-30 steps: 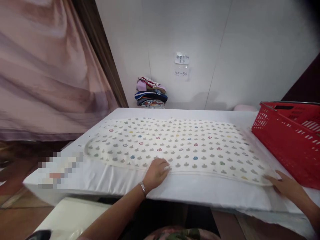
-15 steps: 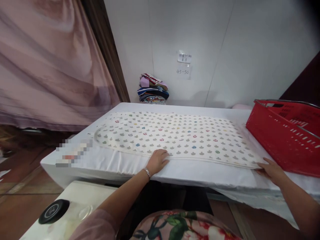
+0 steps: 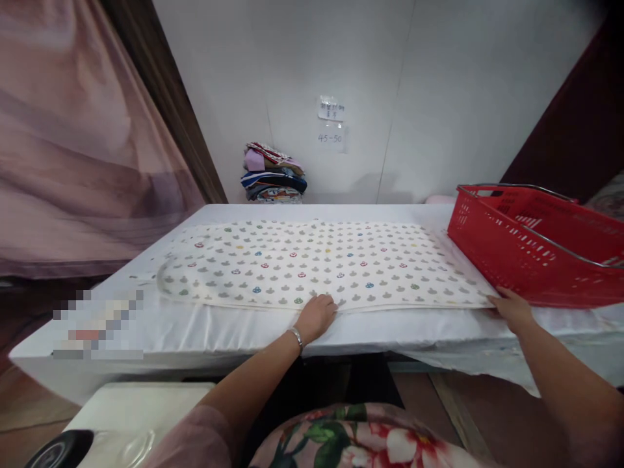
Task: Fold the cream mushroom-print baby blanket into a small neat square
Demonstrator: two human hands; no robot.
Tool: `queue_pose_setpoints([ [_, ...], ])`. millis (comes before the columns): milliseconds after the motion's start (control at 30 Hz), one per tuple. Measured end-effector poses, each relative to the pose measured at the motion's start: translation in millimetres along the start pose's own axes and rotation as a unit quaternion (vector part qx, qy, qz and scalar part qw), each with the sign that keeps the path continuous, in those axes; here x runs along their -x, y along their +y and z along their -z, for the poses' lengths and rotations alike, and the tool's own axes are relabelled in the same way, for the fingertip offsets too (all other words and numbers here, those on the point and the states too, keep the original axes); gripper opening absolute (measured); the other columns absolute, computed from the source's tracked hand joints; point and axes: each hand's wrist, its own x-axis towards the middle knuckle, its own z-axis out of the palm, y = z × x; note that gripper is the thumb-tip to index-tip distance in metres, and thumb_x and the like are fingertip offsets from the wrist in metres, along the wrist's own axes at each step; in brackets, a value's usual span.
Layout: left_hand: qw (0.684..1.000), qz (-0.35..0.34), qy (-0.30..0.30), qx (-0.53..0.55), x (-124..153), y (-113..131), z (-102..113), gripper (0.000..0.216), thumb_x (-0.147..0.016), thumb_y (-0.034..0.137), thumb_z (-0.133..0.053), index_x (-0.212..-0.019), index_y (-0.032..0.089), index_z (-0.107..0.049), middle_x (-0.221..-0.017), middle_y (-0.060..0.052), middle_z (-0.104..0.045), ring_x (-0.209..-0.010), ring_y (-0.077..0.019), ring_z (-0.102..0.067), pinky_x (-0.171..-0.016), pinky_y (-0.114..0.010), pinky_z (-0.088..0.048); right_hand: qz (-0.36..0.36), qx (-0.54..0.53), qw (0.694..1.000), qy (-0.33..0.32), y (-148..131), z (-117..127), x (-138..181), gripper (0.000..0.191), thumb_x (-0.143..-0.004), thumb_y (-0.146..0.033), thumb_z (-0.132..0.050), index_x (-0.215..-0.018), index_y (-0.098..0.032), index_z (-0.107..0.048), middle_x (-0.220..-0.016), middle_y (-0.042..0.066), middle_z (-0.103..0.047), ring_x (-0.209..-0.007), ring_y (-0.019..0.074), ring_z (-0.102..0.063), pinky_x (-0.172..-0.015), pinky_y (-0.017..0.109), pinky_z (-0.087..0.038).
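One patterned cloth (image 3: 361,263) lies flat on the white tabletop (image 3: 205,328), left of the red basket (image 3: 511,273), and should handle light, soft and limp, best taken by its edges and corners. Your right grip (image 3: 514,312) looks pinched on the corner just beside the basket; your left grip (image 3: 316,317), farther left of it, rests on the cloth's edge, hidden fingertips leaving its hold unclear. The basket's far right end is cut off, and a pixelated patch (image 3: 100,328) well left of it can't be read.

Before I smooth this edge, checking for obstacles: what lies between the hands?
In the head view, the patterned cloth's near edge lies between the left hand and right hand.
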Motion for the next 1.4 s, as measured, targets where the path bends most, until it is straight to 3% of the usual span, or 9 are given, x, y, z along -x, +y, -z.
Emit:
queue_pose_setpoints([
  [133, 0.998, 0.025, 0.034, 0.045, 3, 4, -5, 0.020, -0.089, 0.028, -0.044, -0.091, 0.019, -0.061, -0.089, -0.005, -0.056, -0.085, -0.0175, -0.049, -0.077, -0.032, -0.040, 0.080, 0.084, 0.993, 0.000, 2, 4, 9, 0.037, -0.072, -0.021, -0.060, -0.105, -0.005, -0.062, -0.081, 0.020, -0.064, -0.076, 0.0276, -0.060, -0.071, 0.040, -0.045],
  [267, 0.996, 0.035, 0.048, 0.062, -4, 9, -9, 0.019, -0.088, 0.028, -0.046, -0.096, 0.020, -0.061, -0.091, -0.004, -0.057, -0.085, -0.0175, -0.049, -0.078, -0.032, -0.040, 0.320, 0.153, 0.935, -0.001, -33, -21, 45, 0.037, -0.078, -0.027, -0.051, -0.110, -0.011, -0.059, -0.112, 0.019, -0.059, -0.106, 0.0294, -0.052, -0.090, 0.042, -0.040],
  [400, 0.997, 0.036, 0.037, 0.059, -17, 16, -14, 0.015, -0.087, 0.024, -0.048, -0.090, 0.020, -0.062, -0.089, -0.004, -0.057, -0.084, -0.0173, -0.048, -0.077, -0.031, -0.040, 0.444, 0.067, 0.876, -0.178, -86, -66, 107, 0.028, -0.086, -0.030, -0.043, -0.104, -0.020, -0.063, -0.104, 0.008, -0.065, -0.097, 0.0198, -0.058, -0.086, 0.034, -0.046],
  [467, 0.997, 0.040, 0.032, 0.052, -23, 19, -16, 0.016, -0.087, 0.024, -0.047, -0.088, 0.020, -0.063, -0.087, -0.004, -0.057, -0.083, -0.0174, -0.048, -0.076, -0.031, -0.040, 0.489, 0.047, 0.844, -0.215, -109, -84, 133, 0.028, -0.087, -0.030, -0.042, -0.104, -0.022, -0.063, -0.103, 0.006, -0.065, -0.097, 0.0194, -0.057, -0.086, 0.035, -0.045],
  [667, 0.997, 0.040, 0.040, 0.053, -25, 22, -18, 0.021, -0.089, 0.025, -0.043, -0.085, 0.019, -0.063, -0.084, -0.004, -0.056, -0.081, -0.0173, -0.048, -0.075, -0.032, -0.039, 0.516, 0.074, 0.825, -0.218, -144, -97, 160, 0.027, -0.089, -0.024, -0.041, -0.092, -0.021, -0.068, -0.092, 0.007, -0.065, -0.087, 0.0191, -0.055, -0.078, 0.033, -0.044],
  [967, 0.998, 0.021, 0.023, 0.049, -18, 29, -17, 0.023, -0.090, 0.022, -0.041, -0.081, 0.019, -0.062, -0.085, -0.005, -0.056, -0.081, -0.0175, -0.047, -0.074, -0.032, -0.038, 0.550, 0.138, 0.798, -0.202, -128, -98, 163, 0.028, -0.089, -0.019, -0.040, -0.088, -0.017, -0.068, -0.088, 0.009, -0.062, -0.084, 0.0194, -0.052, -0.074, 0.031, -0.042],
  [1100, 0.998, 0.017, 0.023, 0.055, -12, 29, -17, 0.016, -0.088, 0.022, -0.045, -0.092, 0.019, -0.060, -0.092, -0.004, -0.057, -0.086, -0.0180, -0.047, -0.076, -0.032, -0.038, 0.555, 0.126, 0.794, -0.211, -126, -95, 164, 0.028, -0.089, -0.022, -0.039, -0.095, -0.018, -0.066, -0.093, 0.009, -0.061, -0.086, 0.0195, -0.053, -0.075, 0.032, -0.043],
  [1267, 0.998, 0.030, 0.013, 0.049, 5, 21, -9, 0.014, -0.087, 0.023, -0.046, -0.092, 0.019, -0.059, -0.093, -0.004, -0.058, -0.089, -0.0178, -0.048, -0.078, -0.032, -0.038, 0.574, 0.125, 0.779, -0.217, -124, -93, 165, 0.030, -0.088, -0.025, -0.039, -0.104, -0.021, -0.064, -0.096, 0.010, -0.060, -0.085, 0.0203, -0.054, -0.076, 0.034, -0.044],
  [1400, 0.998, 0.046, 0.002, 0.034, 18, 7, -2, 0.016, -0.088, 0.025, -0.045, -0.089, 0.019, -0.060, -0.092, -0.004, -0.058, -0.090, -0.0178, -0.049, -0.077, -0.031, -0.037, 0.585, 0.103, 0.775, -0.216, -125, -107, 168, 0.030, -0.089, -0.029, -0.039, -0.101, -0.022, -0.066, -0.097, 0.010, -0.062, -0.085, 0.0208, -0.056, -0.075, 0.035, -0.046],
])
